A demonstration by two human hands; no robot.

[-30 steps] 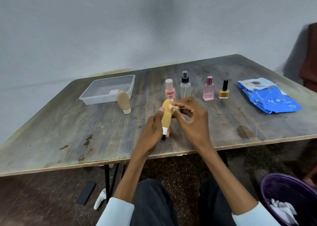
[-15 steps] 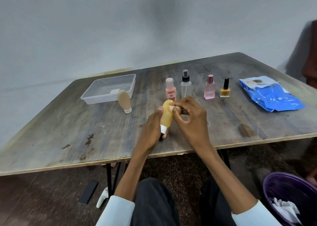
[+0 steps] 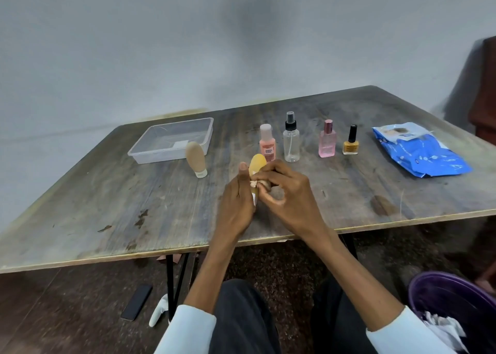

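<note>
A worn wooden table (image 3: pixel 107 192) fills the middle of the view, standing against a plain grey wall. A purple bin (image 3: pixel 429 281) with crumpled white paper inside sits on the floor at the lower right, beside the person's right knee. At the table's far left lies a clear plastic tray (image 3: pixel 161 157), and at the far right a blue packet (image 3: pixel 421 152) lies flat. The left hand (image 3: pixel 236 203) is over the table near its front edge and grips the yellow tube (image 3: pixel 257 163), fingers wrapped round the body and thumb pointing up along its left side. The right hand (image 3: pixel 290 195) meets it from the right, with fingers curled and fingertips pinching a pale wad (image 3: pixel 255 184). The yellow tube is held upright with its white cap end down, just in front of the peach bottle (image 3: pixel 267 144); only its rounded top and a strip of the cap show between the hands. A dark phone (image 3: pixel 137 301) lies on the floor under the table's left part. A beige tube (image 3: pixel 195 156) stands cap-down just in front of the tray. Behind the hands stands a row, left to right: the peach bottle, a clear spray bottle (image 3: pixel 291 144), a pink perfume bottle (image 3: pixel 327 141) and a yellow nail polish bottle (image 3: pixel 350 145), each apart from its neighbour. The pale wad is pressed against the yellow tube's right side; its material cannot be told.
</note>
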